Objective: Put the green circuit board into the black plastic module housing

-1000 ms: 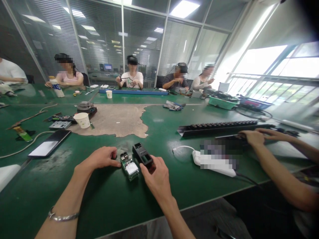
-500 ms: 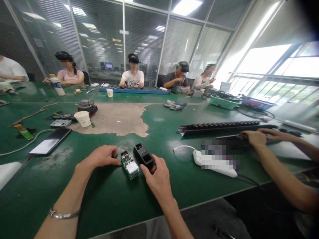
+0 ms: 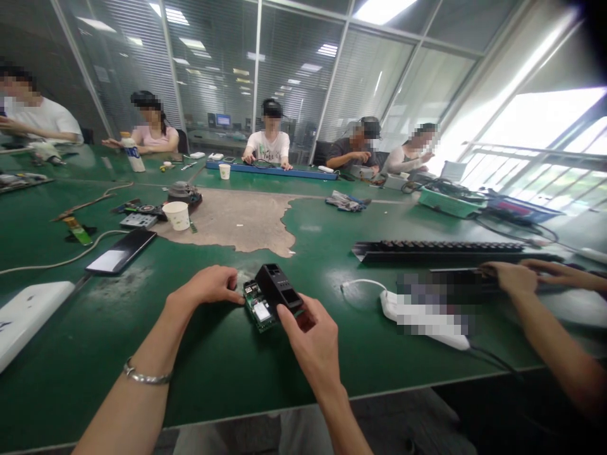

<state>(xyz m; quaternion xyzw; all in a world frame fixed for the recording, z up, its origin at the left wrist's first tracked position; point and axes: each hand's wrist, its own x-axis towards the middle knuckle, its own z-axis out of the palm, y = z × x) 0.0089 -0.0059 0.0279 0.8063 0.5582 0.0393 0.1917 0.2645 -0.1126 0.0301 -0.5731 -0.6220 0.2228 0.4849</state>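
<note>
A black rectangular plastic housing (image 3: 279,285) with openings in its face is held in my right hand (image 3: 317,325), the thumb on its near side and the fingers around its far end. The housing is tilted and overlaps the right edge of a green circuit board (image 3: 260,311) with a white block on it. At the board's left side is my left hand (image 3: 212,285), its fingers bent and its thumb apart from them. The thumb tip meets the board's edge or sits very close to it; I cannot tell which.
A phone (image 3: 122,251) and a white box (image 3: 33,319) lie left. Ahead are a paper cup (image 3: 176,217) and a brown sheet (image 3: 237,218). To the right are a white power strip (image 3: 429,321), a black rail (image 3: 441,251) and a neighbour's hands (image 3: 509,278). Other people sit across the table.
My right hand has brought the black housing leftward and up over the right part of the circuit board. The left hand stays beside the board. The whole view has shifted.
</note>
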